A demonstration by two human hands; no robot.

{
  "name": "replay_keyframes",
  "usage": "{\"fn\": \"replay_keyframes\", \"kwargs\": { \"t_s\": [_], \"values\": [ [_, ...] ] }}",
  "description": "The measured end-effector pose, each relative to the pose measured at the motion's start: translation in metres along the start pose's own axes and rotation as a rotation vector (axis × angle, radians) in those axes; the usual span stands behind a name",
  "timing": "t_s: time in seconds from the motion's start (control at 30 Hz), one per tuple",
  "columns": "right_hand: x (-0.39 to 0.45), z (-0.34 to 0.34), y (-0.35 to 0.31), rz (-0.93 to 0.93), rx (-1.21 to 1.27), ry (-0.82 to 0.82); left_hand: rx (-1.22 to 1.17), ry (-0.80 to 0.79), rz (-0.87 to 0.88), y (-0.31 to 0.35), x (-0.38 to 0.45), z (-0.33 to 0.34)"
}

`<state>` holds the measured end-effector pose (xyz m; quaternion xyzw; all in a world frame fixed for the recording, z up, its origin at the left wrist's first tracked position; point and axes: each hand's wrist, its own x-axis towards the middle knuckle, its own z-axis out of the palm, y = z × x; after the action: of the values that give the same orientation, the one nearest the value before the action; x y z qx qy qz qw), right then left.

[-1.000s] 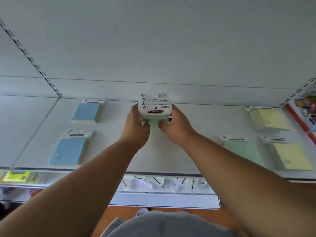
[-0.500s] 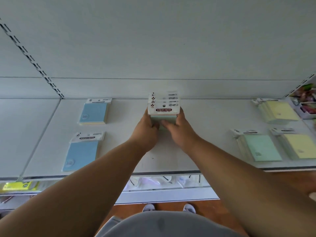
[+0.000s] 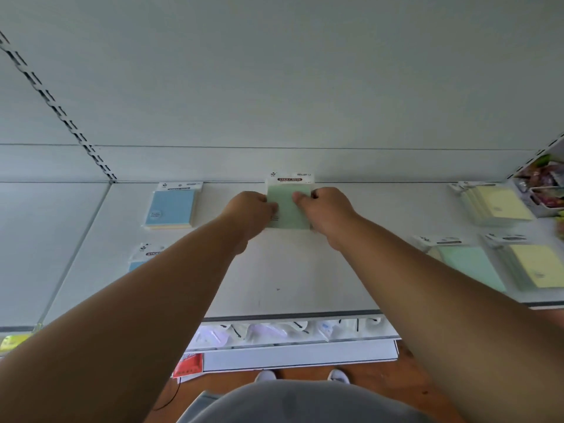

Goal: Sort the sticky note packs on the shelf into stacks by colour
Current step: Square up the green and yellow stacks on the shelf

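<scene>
A stack of green sticky note packs (image 3: 288,209) lies flat at the back middle of the white shelf (image 3: 293,276). My left hand (image 3: 248,210) grips its left edge and my right hand (image 3: 325,209) grips its right edge. A blue pack (image 3: 171,206) lies at the back left. Another blue pack (image 3: 143,254) sits nearer, mostly hidden by my left forearm. On the right lie a green pack (image 3: 470,264) and two yellow stacks, one at the back (image 3: 500,203) and one at the front (image 3: 537,264).
The shelf's back wall (image 3: 274,87) rises just behind the green stack. A bin of colourful items (image 3: 546,190) stands at the far right. Below the shelf's front edge hang clear packets (image 3: 274,331), with a red pack (image 3: 187,364) lower down.
The green stack was held upright above the shelf; now it lies flat on the shelf, further back, with both hands still at its sides.
</scene>
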<state>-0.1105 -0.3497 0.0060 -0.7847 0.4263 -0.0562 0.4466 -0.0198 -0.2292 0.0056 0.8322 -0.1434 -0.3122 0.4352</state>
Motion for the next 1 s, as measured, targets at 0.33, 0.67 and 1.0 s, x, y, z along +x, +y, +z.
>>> {"fn": "replay_keyframes", "kwargs": {
  "t_s": [0.33, 0.67, 1.0],
  "values": [
    [0.024, 0.018, -0.019, 0.165, 0.090, 0.003, 0.050, 0.022, -0.182, 0.009, 0.018, -0.002],
    [0.022, 0.004, -0.006, 0.215, 0.038, 0.021, 0.375, -0.049, 0.019, 0.021, 0.010, 0.011],
    [-0.007, -0.015, 0.014, -0.125, -0.359, -0.008, 0.597, 0.077, 0.290, -0.018, 0.000, 0.012]
  ]
}}
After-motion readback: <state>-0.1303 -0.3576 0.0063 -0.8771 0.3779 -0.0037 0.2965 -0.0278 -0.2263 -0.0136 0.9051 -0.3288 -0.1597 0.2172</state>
